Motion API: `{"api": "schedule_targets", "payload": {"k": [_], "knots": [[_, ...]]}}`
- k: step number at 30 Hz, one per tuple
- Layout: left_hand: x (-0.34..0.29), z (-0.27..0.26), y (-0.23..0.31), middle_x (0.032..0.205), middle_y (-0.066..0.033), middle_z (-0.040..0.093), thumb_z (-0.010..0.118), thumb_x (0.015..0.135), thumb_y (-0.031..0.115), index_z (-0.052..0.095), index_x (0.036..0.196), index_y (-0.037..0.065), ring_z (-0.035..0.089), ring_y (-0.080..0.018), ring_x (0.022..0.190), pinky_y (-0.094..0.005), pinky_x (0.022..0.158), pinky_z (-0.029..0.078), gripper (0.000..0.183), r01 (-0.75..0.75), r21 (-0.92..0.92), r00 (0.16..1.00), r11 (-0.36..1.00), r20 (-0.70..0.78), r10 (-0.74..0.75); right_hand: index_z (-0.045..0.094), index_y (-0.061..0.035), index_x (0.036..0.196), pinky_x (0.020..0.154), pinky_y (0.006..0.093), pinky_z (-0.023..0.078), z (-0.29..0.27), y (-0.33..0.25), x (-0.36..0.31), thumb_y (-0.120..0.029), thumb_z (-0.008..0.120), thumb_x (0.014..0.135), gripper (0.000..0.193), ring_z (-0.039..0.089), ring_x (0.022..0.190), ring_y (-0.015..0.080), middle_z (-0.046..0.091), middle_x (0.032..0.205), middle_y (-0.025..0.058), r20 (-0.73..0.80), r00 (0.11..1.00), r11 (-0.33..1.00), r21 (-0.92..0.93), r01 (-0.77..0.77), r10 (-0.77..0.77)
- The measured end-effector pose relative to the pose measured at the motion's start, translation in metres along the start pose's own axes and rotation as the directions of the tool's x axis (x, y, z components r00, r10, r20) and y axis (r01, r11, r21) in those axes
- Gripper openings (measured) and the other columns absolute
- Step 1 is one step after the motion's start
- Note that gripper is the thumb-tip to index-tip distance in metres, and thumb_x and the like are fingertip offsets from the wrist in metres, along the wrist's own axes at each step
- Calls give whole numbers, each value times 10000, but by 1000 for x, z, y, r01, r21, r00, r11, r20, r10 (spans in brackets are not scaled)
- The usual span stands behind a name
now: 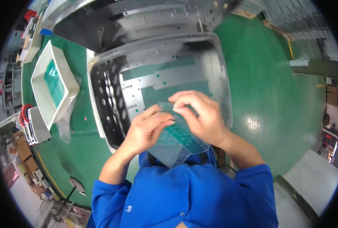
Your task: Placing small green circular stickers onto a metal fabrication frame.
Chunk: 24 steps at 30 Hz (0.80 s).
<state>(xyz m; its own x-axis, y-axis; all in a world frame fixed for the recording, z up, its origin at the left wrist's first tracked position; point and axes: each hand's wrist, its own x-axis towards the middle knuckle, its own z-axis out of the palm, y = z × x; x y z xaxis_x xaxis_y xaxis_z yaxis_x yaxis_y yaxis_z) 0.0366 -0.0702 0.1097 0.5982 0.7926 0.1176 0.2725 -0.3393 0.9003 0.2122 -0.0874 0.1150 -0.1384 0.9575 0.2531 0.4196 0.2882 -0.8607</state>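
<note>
In front of my chest I hold a thin see-through plastic sheet [188, 136] with rows of green round dots. Part of it hangs down as clear film in front of my blue top. My left hand [146, 127] is closed, pinching the sheet's left edge between thumb and fingers. At its upper edge, my right hand [201, 114] is closed too, thumb and forefinger pinched together on the sheet. Any small piece between those fingertips is too small to make out. Just beyond my hands stands a large open metal casing [221, 76], with cutouts and small green spots on its inner panel.
A raised dark lid-like panel [138, 32] stands at the casing's far side. To the left, a white bin [68, 72] holds green sheets [54, 81], with clear plastic film [65, 127] beside it. Stacked grey panels [294, 19] are at far right, over a green floor [252, 87].
</note>
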Motion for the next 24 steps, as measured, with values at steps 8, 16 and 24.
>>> {"api": "schedule_targets", "payload": {"k": [8, 16, 24], "knots": [[-109, 26, 26, 657, -63, 531, 634, 722, 18, 603, 798, 9, 475, -154, 536, -239, 486, 380, 83, 236, 110, 964, 966, -150, -218, 510, -3, 802, 673, 257, 418, -13, 31, -167, -19, 538, 786, 36, 503, 703, 161, 523, 780, 72, -346, 796, 868, 207, -451, 496], [-157, 64, 13, 632, -43, 516, 622, 743, 25, 612, 800, 12, 462, -121, 546, -226, 503, 369, 60, 331, -16, 929, 944, -168, -329, 537, 18, 829, 628, 207, 396, 28, 69, -202, -25, 550, 794, 57, 453, 669, 77, 477, 790, 34, -378, 725, 812, 162, -561, 576], [-164, 62, -8, 593, -29, 469, 628, 738, 39, 608, 770, 14, 421, -117, 530, -231, 496, 347, 45, 352, -83, 928, 932, -95, -359, 551, 16, 820, 598, 210, 389, 30, 66, -197, -18, 550, 790, 46, 432, 625, 76, 471, 778, 29, -418, 699, 786, 62, -615, 580]]}}
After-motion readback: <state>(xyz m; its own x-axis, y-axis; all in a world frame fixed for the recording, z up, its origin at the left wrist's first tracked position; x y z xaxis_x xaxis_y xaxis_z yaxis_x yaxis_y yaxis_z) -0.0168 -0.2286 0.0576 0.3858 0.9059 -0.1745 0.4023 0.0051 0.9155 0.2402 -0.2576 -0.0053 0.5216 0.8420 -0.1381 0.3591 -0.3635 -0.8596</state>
